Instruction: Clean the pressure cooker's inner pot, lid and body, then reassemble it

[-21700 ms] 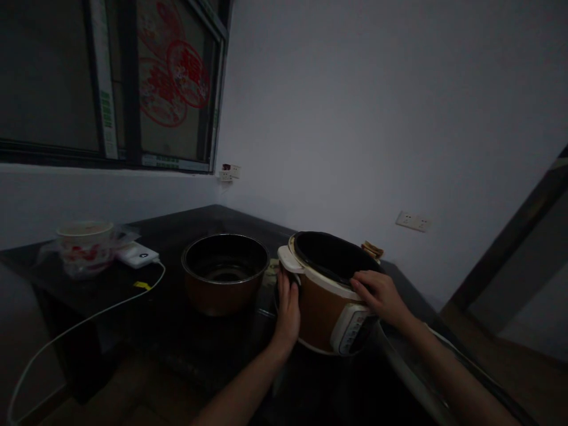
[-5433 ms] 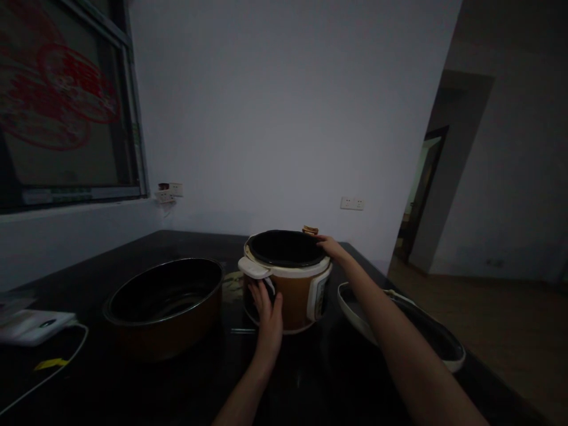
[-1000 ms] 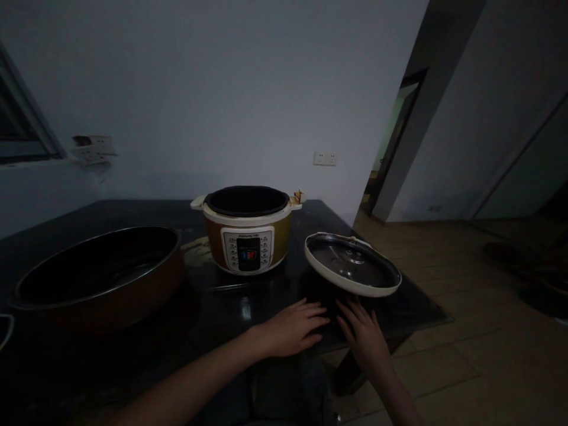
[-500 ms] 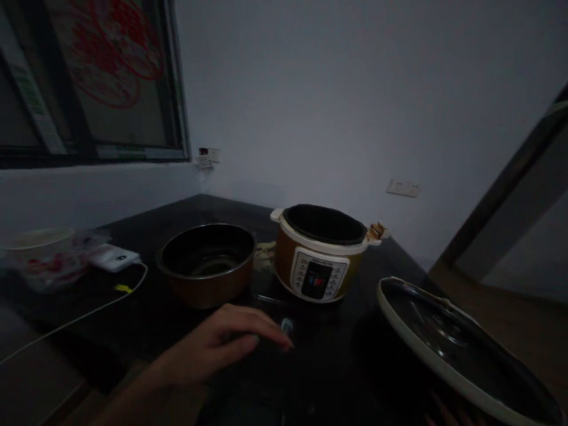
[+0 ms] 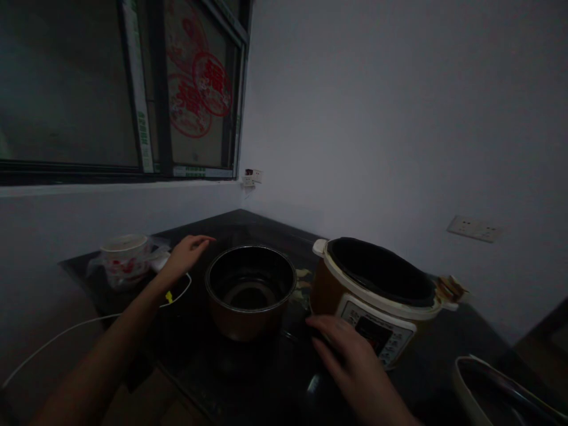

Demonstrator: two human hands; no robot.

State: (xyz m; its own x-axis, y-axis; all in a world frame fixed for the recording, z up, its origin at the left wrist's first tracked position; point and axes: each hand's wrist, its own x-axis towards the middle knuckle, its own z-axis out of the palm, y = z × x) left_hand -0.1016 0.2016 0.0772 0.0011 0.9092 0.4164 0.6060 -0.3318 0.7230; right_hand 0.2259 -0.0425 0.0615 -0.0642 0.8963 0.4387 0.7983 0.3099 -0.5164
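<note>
The brown inner pot [image 5: 246,328], dark inside, stands upright on the black countertop. Just past its left rim reaches my left hand [image 5: 189,253], fingers stretched out, holding nothing. Between the pot and the electric pressure cooker [image 5: 326,284] is my right hand [image 5: 348,355], thumb and fingers apart with nothing between them. It hides part of the cooker's control panel [image 5: 393,340]. The cooker has a gold-brown body, a white rim and no lid on it. At the lower right edge lies the large cooker lid [image 5: 461,378], partly cut off by the frame.
On the left, a bagged white-and-red tub [image 5: 126,260] stands beside a white device partly behind my left hand. Its white cable [image 5: 66,331] crosses the counter edge. A patterned mat [image 5: 302,281] lies between pot and cooker. Wall sockets [image 5: 474,228] are behind.
The view has swung left. My left hand has gone from in front of the pot to its left side. My right hand has left the lid's lower edge and come between pot and cooker.
</note>
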